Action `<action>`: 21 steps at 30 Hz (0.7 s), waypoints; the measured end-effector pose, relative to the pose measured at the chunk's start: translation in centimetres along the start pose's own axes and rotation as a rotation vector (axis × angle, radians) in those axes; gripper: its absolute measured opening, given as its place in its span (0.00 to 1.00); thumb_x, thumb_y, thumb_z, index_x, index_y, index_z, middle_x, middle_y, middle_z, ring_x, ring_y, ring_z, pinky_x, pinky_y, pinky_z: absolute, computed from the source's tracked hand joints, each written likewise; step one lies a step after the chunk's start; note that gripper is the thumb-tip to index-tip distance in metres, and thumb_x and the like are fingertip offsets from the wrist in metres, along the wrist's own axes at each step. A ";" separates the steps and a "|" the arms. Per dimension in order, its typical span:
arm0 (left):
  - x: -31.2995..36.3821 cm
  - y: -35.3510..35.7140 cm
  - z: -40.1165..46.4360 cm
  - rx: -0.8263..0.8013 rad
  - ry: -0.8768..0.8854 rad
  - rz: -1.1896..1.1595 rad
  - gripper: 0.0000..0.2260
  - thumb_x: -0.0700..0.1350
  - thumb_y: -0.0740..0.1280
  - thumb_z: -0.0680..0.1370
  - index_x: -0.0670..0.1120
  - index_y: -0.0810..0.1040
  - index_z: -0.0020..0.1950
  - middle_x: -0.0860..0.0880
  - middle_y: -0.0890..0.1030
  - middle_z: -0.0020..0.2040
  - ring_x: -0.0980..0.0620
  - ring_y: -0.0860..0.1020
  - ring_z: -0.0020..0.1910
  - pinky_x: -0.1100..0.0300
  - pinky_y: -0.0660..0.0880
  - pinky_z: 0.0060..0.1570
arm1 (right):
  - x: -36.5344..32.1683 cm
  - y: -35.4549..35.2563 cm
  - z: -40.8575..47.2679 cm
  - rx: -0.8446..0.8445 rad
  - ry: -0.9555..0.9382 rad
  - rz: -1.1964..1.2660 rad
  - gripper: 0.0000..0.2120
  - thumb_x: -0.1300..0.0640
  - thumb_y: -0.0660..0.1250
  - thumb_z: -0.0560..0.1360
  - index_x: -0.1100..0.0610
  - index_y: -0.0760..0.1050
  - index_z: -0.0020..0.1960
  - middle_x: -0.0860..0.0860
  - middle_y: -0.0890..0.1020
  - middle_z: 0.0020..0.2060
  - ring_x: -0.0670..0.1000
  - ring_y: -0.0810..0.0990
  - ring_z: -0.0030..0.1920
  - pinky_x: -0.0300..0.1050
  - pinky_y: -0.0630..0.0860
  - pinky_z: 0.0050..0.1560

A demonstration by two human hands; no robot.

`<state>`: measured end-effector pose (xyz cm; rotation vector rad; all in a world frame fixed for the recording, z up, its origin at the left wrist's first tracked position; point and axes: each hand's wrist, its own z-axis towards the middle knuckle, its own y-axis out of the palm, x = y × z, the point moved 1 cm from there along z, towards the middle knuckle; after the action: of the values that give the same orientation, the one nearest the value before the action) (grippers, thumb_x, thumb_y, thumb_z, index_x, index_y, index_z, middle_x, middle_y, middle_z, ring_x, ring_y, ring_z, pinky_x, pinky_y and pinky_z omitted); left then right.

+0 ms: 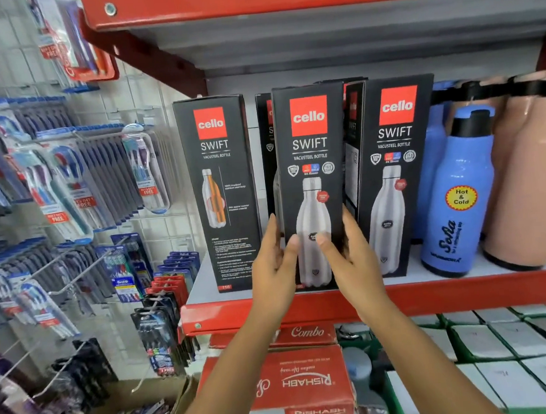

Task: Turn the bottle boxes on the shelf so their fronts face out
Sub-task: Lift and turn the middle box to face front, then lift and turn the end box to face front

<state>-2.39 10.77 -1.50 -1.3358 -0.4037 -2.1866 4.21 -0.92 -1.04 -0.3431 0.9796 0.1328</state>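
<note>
Two hands hold the middle Cello Swift box upright on the red shelf; left hand and right hand each grip a lower side edge, thumbs on its front. The left box shows its back panel; the right box faces out.

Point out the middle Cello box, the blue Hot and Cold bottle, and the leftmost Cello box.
middle Cello box [310, 144]: head view, SWIFT lettering.
blue Hot and Cold bottle [458, 223]: head view, body.
leftmost Cello box [218, 185]: head view, printed face.

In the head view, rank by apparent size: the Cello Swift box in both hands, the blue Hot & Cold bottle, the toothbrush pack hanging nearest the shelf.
1. Cello Swift box, though it sits nearest the camera.
2. Blue Hot & Cold bottle.
3. Toothbrush pack, clearly smallest.
</note>
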 end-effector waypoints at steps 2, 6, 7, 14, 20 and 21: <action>0.4 -0.6 -0.7 -0.002 0.008 -0.010 0.27 0.47 0.63 0.81 0.49 0.58 0.79 0.53 0.62 0.78 0.58 0.61 0.76 0.60 0.60 0.74 | -0.3 0.5 -1.0 0.025 -0.011 -0.025 0.34 0.48 0.63 0.80 0.49 0.52 0.81 0.43 0.59 0.79 0.39 0.57 0.77 0.42 0.57 0.77; 1.3 -2.3 -1.9 0.032 0.050 -0.034 0.24 0.46 0.62 0.81 0.49 0.63 0.77 0.55 0.67 0.74 0.69 0.68 0.68 0.72 0.65 0.67 | -0.7 1.4 -2.9 0.128 -0.040 -0.079 0.33 0.50 0.62 0.81 0.51 0.51 0.81 0.42 0.58 0.77 0.36 0.54 0.75 0.27 0.50 0.72; 1.4 -2.8 -2.2 0.055 0.055 -0.045 0.22 0.46 0.62 0.81 0.49 0.65 0.76 0.54 0.70 0.73 0.71 0.69 0.66 0.73 0.66 0.65 | -0.9 1.7 -3.3 0.160 -0.061 -0.079 0.31 0.50 0.62 0.81 0.50 0.52 0.80 0.40 0.59 0.76 0.35 0.55 0.75 0.25 0.50 0.70; 1.2 -6.8 -3.0 0.293 0.034 -0.115 0.10 0.49 0.62 0.82 0.53 0.77 0.62 0.53 0.80 0.62 0.58 0.77 0.64 0.49 0.71 0.69 | -2.1 3.8 -4.8 0.173 -0.099 0.137 0.18 0.45 0.60 0.79 0.47 0.70 0.68 0.42 0.77 0.64 0.35 0.74 0.64 0.31 0.70 0.63; 0.4 -9.8 -2.4 0.349 -0.082 -0.148 0.17 0.60 0.59 0.79 0.56 0.74 0.65 0.58 0.77 0.64 0.59 0.74 0.66 0.52 0.66 0.72 | -3.2 6.9 -4.2 -0.003 0.004 0.208 0.20 0.42 0.56 0.81 0.47 0.72 0.70 0.42 0.78 0.67 0.35 0.74 0.66 0.34 0.69 0.67; 0.2 -10.3 -2.2 0.328 -0.117 -0.134 0.23 0.65 0.58 0.77 0.56 0.72 0.68 0.58 0.75 0.68 0.58 0.72 0.69 0.52 0.64 0.73 | -3.6 7.5 -4.1 -0.048 0.028 0.203 0.23 0.41 0.56 0.81 0.48 0.70 0.73 0.40 0.75 0.69 0.30 0.71 0.67 0.31 0.66 0.69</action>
<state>-10.13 17.91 -2.09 -1.2853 -0.8788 -2.0398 -2.95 4.87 -1.79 -0.2895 1.0394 0.3371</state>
